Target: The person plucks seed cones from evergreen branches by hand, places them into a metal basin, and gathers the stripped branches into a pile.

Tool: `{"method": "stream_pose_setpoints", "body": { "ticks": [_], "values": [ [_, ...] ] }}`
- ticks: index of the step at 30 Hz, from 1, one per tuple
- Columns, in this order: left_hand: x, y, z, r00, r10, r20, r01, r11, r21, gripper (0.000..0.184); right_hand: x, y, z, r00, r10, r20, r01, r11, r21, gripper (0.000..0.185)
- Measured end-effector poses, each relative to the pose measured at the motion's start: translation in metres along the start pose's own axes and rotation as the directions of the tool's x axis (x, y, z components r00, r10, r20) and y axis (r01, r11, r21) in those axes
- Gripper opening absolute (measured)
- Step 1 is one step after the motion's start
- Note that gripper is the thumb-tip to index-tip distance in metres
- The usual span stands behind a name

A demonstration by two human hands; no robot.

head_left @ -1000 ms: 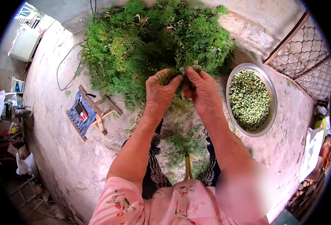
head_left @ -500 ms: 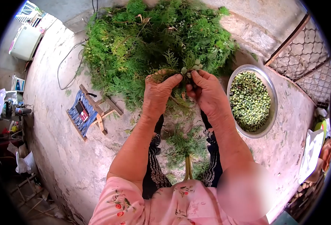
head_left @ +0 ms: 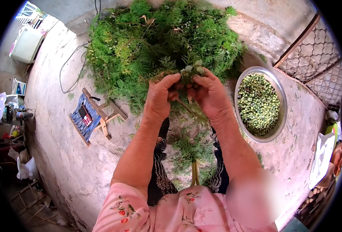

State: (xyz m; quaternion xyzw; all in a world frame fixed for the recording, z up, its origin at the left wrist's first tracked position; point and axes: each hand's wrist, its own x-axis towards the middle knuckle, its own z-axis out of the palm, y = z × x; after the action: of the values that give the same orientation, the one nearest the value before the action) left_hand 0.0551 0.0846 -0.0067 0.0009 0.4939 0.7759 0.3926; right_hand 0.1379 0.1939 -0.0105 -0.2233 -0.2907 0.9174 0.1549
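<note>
In front of me, both hands are at one evergreen sprig (head_left: 187,80) with flat, scaly leaves and several pale green seed cones (head_left: 197,67) at its tip. My left hand (head_left: 160,94) is closed on its left side, thumb on top. From the right, my right hand (head_left: 211,94) pinches the sprig just below the cones, its fingertips partly hidden by leaves. A thin stem slants down between the two hands. Beyond them lies a large heap of cut evergreen branches (head_left: 128,50). To the right of my right hand stands a metal basin (head_left: 283,112) holding many picked green cones (head_left: 258,104).
A small folding stool (head_left: 78,116) with a blue woven seat stands at left, a red and black device (head_left: 86,118) on it. More cut greenery (head_left: 192,145) lies between my legs. A cable (head_left: 68,91) curves over the floor. Wire mesh (head_left: 314,54) borders the right.
Both hands have shifted slightly, and my left thumb has drawn a little left and down from the cones. The cone cluster has moved slightly left and up with the sprig.
</note>
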Motion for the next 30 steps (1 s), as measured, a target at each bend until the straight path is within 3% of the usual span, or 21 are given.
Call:
{"method": "stream_pose_setpoints", "body": {
  "ticks": [4,8,10,12,16,22,30],
  "values": [
    [-0.002,0.002,0.001,0.999,-0.047,-0.010,0.047,0.998,-0.036,0.008,0.003,-0.006,-0.007,0.999,-0.009,0.041,0.005,0.995,0.097,0.020],
    [-0.003,0.003,0.002,0.999,-0.043,-0.014,0.042,0.999,-0.019,0.009,-0.001,-0.006,0.001,0.999,0.034,0.000,-0.034,0.999,0.022,0.021],
    [-0.002,0.003,0.000,0.995,-0.080,0.060,0.084,0.995,-0.057,0.010,-0.002,-0.005,0.001,0.998,0.062,-0.011,-0.062,0.998,-0.012,0.022],
    [-0.002,0.003,-0.003,0.992,-0.089,0.086,0.096,0.992,-0.078,0.010,0.001,-0.005,-0.005,0.994,0.038,0.103,-0.037,0.999,-0.019,0.026],
    [0.000,0.001,-0.006,0.987,-0.103,0.122,0.115,0.989,-0.092,0.010,-0.001,-0.007,-0.001,0.997,0.029,0.075,-0.024,0.998,-0.063,0.028],
    [-0.005,0.003,0.000,0.992,-0.112,0.063,0.115,0.993,-0.038,0.007,-0.002,-0.005,-0.001,0.991,-0.004,0.136,0.025,0.988,-0.152,0.016],
    [-0.010,0.001,0.004,0.990,-0.121,0.072,0.124,0.991,-0.039,0.007,-0.004,-0.006,0.001,0.998,0.035,0.061,-0.026,0.990,-0.137,0.011]
  ]
}}
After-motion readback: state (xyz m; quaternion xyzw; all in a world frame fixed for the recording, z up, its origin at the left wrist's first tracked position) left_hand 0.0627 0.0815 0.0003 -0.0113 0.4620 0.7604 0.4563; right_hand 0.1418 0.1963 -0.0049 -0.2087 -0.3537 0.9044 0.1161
